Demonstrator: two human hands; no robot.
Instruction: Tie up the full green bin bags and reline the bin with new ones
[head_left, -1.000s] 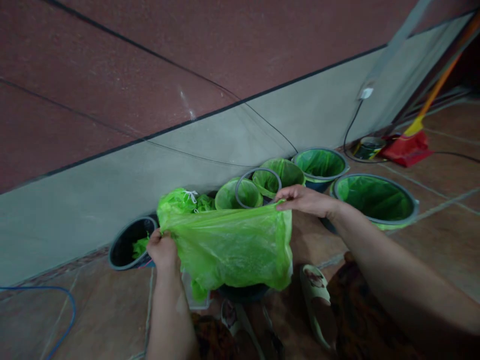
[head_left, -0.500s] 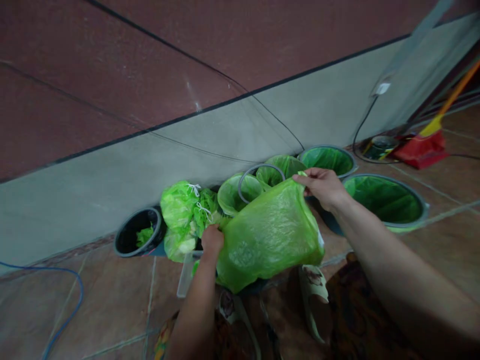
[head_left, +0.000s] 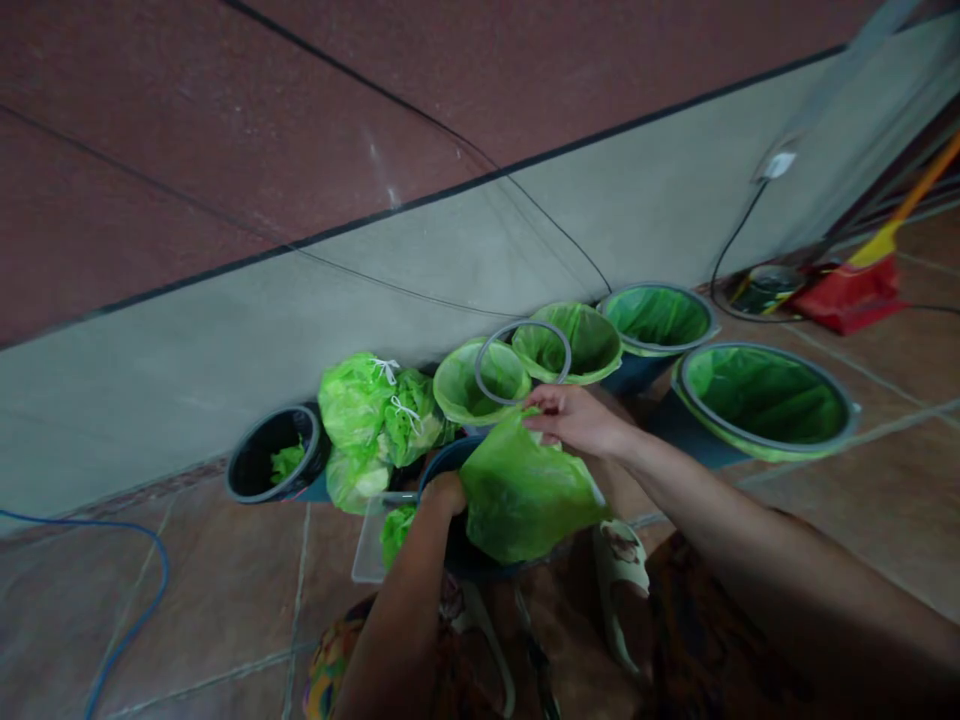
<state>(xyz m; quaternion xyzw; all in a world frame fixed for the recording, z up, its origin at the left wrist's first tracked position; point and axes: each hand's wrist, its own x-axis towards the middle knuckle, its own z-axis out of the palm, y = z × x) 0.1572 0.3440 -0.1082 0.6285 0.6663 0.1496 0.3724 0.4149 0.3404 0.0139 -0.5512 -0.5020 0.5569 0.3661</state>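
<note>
A green plastic bag [head_left: 529, 490] hangs between my two hands, its lower part inside the dark blue bin [head_left: 435, 462] in front of my feet. My right hand [head_left: 574, 418] pinches the bag's upper edge with thumb and fingers. At the bin's left side, my left hand [head_left: 448, 494] is closed on the bag's left edge; its fingertips are hidden. Behind the bag, a loose grey ring [head_left: 523, 401] leans across a bin lined with green plastic [head_left: 465, 380].
More lined bins [head_left: 765, 395] stand to the right along the wall. Tied green bags [head_left: 358, 405] and a dark bin [head_left: 238, 480] are on the left, with a clear plastic box [head_left: 367, 555] nearby. A red dustpan [head_left: 851, 298] and blue cable [head_left: 161, 585] lie on the floor.
The bag, spread wide above the bin before, has come down and partly into it. My right hand has moved down and left, and the bin's rim now shows.
</note>
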